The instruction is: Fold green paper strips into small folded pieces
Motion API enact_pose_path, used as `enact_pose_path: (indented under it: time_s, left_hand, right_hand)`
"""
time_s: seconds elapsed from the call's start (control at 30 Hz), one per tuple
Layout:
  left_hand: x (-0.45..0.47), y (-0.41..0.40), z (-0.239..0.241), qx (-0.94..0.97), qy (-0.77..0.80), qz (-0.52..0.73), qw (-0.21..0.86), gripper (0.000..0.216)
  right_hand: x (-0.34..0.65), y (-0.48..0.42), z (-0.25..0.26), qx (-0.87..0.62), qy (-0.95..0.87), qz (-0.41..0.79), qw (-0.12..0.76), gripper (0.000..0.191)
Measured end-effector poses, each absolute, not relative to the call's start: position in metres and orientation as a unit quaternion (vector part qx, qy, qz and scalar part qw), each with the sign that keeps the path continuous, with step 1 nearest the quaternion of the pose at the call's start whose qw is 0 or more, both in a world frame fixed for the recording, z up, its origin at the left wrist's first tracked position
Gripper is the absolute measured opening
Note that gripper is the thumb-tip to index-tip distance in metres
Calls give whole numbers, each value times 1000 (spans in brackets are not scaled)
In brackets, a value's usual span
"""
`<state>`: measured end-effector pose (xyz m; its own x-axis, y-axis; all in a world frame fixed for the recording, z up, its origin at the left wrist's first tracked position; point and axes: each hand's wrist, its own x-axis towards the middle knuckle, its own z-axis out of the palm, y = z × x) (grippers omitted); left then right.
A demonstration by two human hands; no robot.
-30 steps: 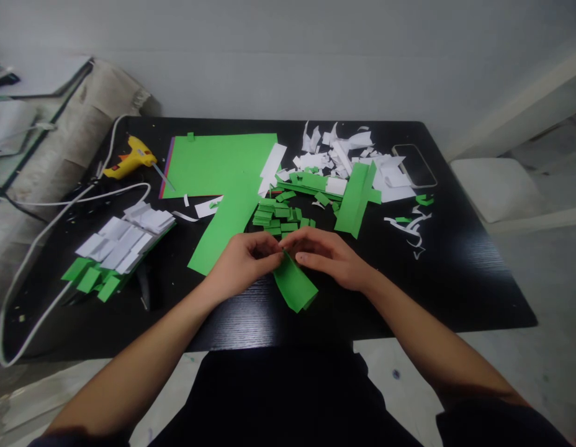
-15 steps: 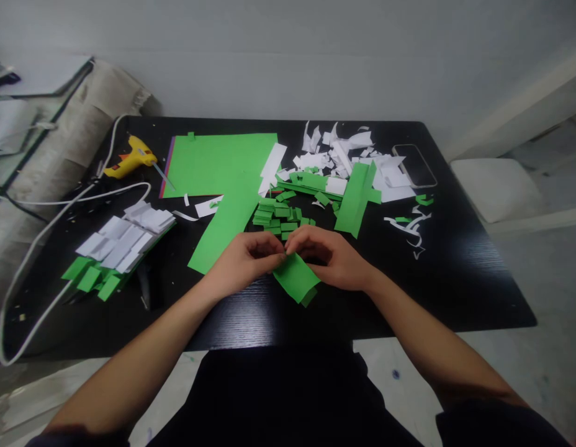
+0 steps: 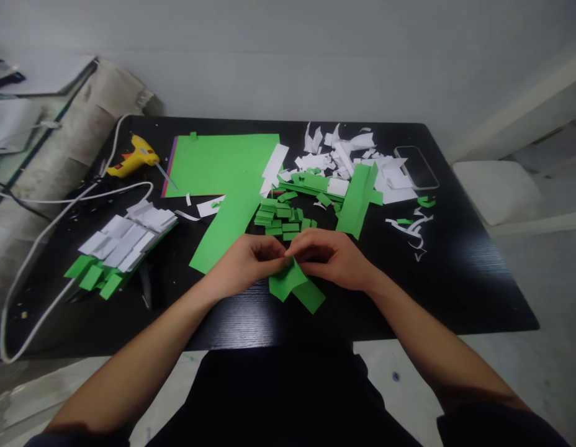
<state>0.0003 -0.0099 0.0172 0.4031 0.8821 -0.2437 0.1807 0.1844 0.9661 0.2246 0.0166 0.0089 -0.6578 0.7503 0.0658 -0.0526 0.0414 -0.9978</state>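
Observation:
Between my hands, near the front of the black table, is a folded green paper strip (image 3: 297,284), its two flaps spread apart and hanging downward. My left hand (image 3: 244,264) pinches the strip's upper edge between thumb and fingers. My right hand (image 3: 333,257) is closed on the same upper edge, its fingertips almost meeting those of the left. Just beyond my fingers lies a pile of small folded green paper pieces (image 3: 281,214). A creased green paper strip (image 3: 357,202) rests to the right of that pile.
A yellow glue gun (image 3: 135,156) with a white cord lies at left, above a stack of folded white and green papers (image 3: 123,242). Large green sheets (image 3: 218,164) lie at the back. White paper scraps (image 3: 339,155) and a phone (image 3: 416,166) are at right on the table (image 3: 465,279).
The green strip has turned and its two flaps have opened apart, where before one lay mostly over the other. Both hands stay in nearly the same place, still pinching it.

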Motion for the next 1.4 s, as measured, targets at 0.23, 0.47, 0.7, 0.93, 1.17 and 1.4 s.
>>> enact_pose_path:
  time_s: [0.23, 0.47, 0.7, 0.93, 1.17, 1.4]
  left_hand:
    - [2, -10, 17, 559, 469, 314, 607, 17]
    - [3, -10, 15, 554, 472, 324, 604, 18]
    - [4, -5, 16, 590, 475, 293, 583, 19]
    - [3, 18, 13, 651, 464, 256, 543, 18]
    - [3, 17, -4, 591, 465, 331, 570, 20]
    - [3, 10, -6, 564, 492, 380, 544, 23]
  right_hand:
    - [225, 21, 5, -279, -569, 716, 295, 24]
    - [225, 23, 3, -331, -538, 721, 284, 19]
    - [222, 26, -1, -342, -519, 725, 299, 20]
    - [221, 32, -11, -371, -486, 724, 320, 20]
    - [218, 31, -14, -377, -459, 735, 326, 22]
    - [217, 29, -10, -367, -498, 709, 338, 24]
